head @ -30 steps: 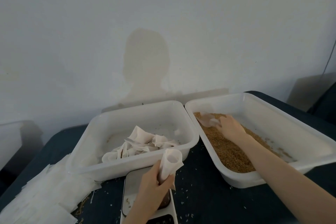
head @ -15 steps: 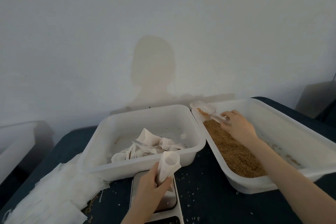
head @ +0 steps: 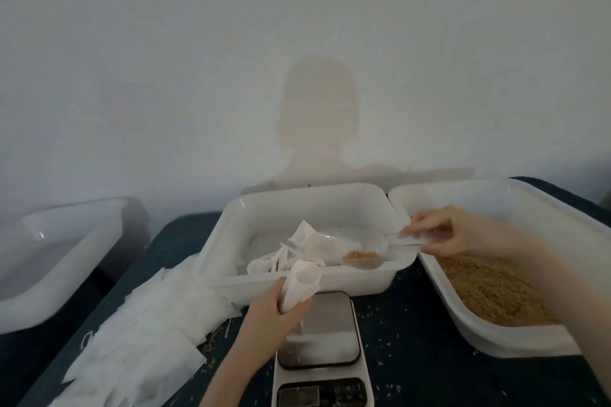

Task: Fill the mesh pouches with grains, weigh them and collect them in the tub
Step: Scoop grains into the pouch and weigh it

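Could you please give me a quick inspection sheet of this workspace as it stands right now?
Surface: dark table speckled with spilled grains.
Job's things: open pouch above the scale; scoop holds grains; grain tub; collecting tub holds pouches.
Clutter: stack of empty pouches.
Grippers: left hand grips the pouch; right hand holds the scoop.
Cables: nothing seen.
Surroundings: white wall; another tub at left.
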